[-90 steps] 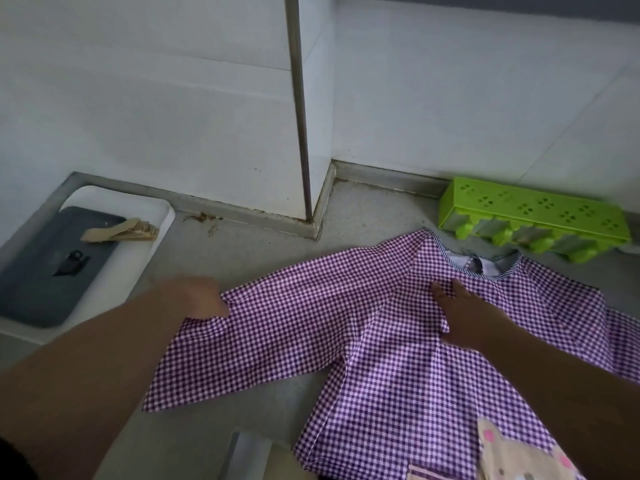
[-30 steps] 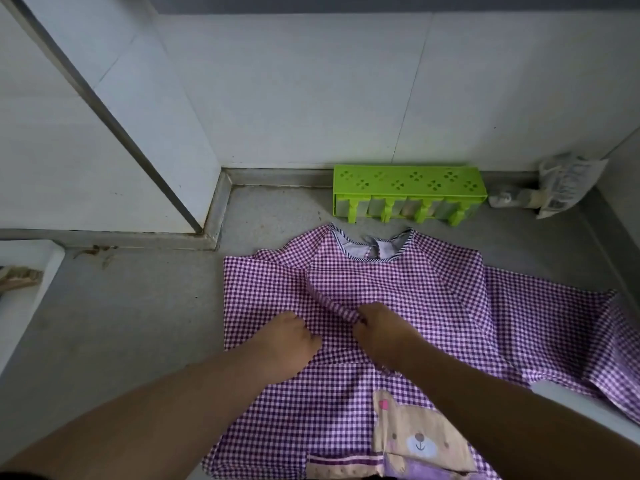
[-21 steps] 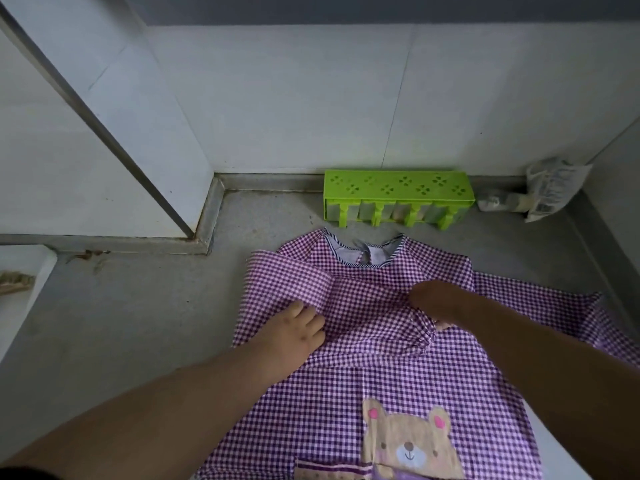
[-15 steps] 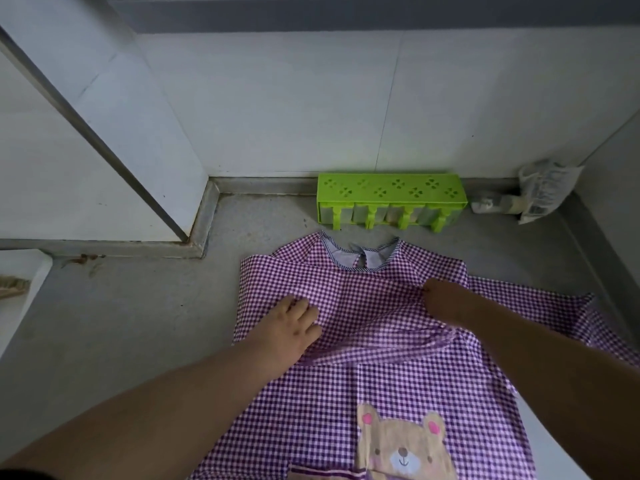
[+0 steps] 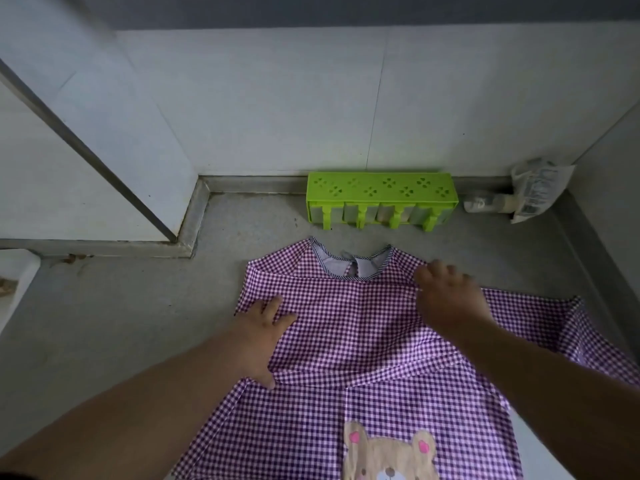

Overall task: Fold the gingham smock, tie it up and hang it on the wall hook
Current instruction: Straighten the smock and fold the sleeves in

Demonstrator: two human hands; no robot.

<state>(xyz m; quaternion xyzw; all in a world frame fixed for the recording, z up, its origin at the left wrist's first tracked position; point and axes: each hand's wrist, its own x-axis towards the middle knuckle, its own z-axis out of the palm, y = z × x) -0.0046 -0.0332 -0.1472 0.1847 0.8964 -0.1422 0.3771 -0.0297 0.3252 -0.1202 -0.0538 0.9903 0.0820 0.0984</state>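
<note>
A left hand presses flat on the smock; the right hand, fingers loosely spread (1 sleeve folded), risks dragging that fold loose.

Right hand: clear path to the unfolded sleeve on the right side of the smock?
Probably yes. The right hand is at the smock shoulder, and the spread sleeve lies flat beside it with nothing on top.
</note>
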